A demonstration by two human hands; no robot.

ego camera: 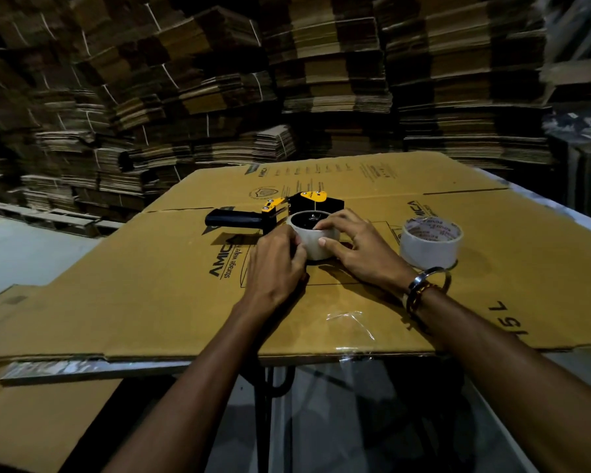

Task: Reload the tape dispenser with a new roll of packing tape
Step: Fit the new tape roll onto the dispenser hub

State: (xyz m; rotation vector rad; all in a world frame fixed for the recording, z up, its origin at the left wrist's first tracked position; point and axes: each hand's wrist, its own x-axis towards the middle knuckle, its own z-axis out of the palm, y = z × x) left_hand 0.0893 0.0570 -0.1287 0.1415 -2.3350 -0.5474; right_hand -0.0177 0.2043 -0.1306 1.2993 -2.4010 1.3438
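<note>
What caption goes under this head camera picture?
Both hands, left and right, grip a tape roll on the dispenser; another roll waits.

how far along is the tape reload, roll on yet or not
Looks done: a roll of tape already sits on the hub of the tape dispenser, which lies flat on the cardboard sheet. In hand: the left hand and right hand both grip that roll, apparently seating it or finding the tape end. Left: no tape visibly threaded to the cutter. A second roll stands aside.
</note>
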